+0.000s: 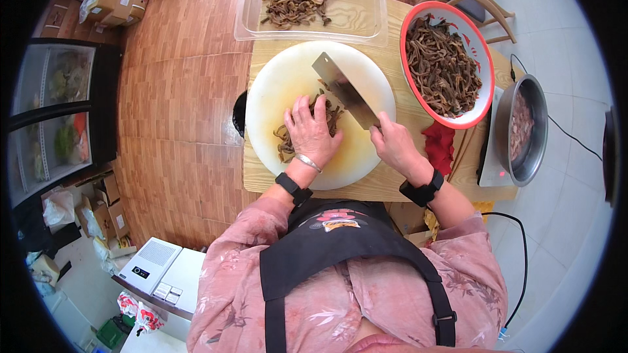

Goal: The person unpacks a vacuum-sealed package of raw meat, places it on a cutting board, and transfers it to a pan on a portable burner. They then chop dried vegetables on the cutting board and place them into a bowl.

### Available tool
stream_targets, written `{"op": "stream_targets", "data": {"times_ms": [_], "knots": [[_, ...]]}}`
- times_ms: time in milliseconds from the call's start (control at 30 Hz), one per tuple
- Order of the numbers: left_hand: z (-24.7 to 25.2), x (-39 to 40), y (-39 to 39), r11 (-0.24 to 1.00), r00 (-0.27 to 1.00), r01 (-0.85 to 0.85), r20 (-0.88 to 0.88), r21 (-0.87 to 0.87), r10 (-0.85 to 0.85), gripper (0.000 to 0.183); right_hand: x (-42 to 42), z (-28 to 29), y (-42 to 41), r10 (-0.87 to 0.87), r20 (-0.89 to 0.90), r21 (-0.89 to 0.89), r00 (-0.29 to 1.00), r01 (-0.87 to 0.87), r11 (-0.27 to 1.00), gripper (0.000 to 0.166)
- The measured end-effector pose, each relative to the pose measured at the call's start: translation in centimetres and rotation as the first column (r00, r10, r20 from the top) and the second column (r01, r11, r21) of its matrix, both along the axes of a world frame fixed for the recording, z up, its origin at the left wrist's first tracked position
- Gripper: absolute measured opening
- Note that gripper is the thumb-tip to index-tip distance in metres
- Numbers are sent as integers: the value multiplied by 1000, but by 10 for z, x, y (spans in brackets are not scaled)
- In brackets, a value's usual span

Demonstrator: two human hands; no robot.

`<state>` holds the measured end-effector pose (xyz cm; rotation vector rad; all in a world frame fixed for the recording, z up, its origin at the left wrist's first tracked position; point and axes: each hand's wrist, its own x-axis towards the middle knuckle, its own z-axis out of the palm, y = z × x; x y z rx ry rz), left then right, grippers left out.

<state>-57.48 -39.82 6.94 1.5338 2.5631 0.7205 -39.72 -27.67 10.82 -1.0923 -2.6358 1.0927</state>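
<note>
A round white cutting board [265, 88] lies before me on the table, with yellowish stains. My left hand [310, 127] is laid over a small pile of wrinkled brown food strips [285, 149], fingers curved and somewhat spread, holding the pile against the board. Part of the pile is hidden under the palm. In my right hand [396, 143] is a cleaver [346, 90], gripped by its handle. Its broad blade slants up and left over the board, just right of the pile. Brown bits cling to the blade. Whether its edge touches the board I cannot tell.
Beyond the board stands a clear plastic tray [363, 34] with cut brown pieces. A red-rimmed enamel basin [405, 66] heaped with brown strips is at the right. Past it, a steel bowl [537, 122] of minced meat sits on a scale [488, 169]. A red cloth [438, 149] lies near my right wrist.
</note>
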Motion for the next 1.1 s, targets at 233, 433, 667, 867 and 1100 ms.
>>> {"op": "stream_targets", "data": {"times_ms": [233, 433, 667, 867, 1100], "knots": [[5, -19, -28, 972, 983, 163, 52, 169, -174, 67, 11, 27, -17, 19, -23, 0, 1000, -19, 1000, 17], [0, -29, -27, 942, 983, 142, 65, 304, -169, 25, 3, 37, -12, 228, 108, 65, 968, -236, 970, 17], [-14, -30, -31, 927, 977, 128, 114, 353, -178, 19, -17, -3, -26, 225, 126, 51, 966, -232, 971, 16], [-15, -33, -39, 945, 975, 125, 137, 302, -173, 32, -31, -22, -27, 8, 27, -63, 1000, -7, 998, 18], [2, 3, -27, 998, 998, 40, 50, 44, -42, 85, -2, 0, -34, -98, -33, -58, 995, 96, 994, 19]]}}
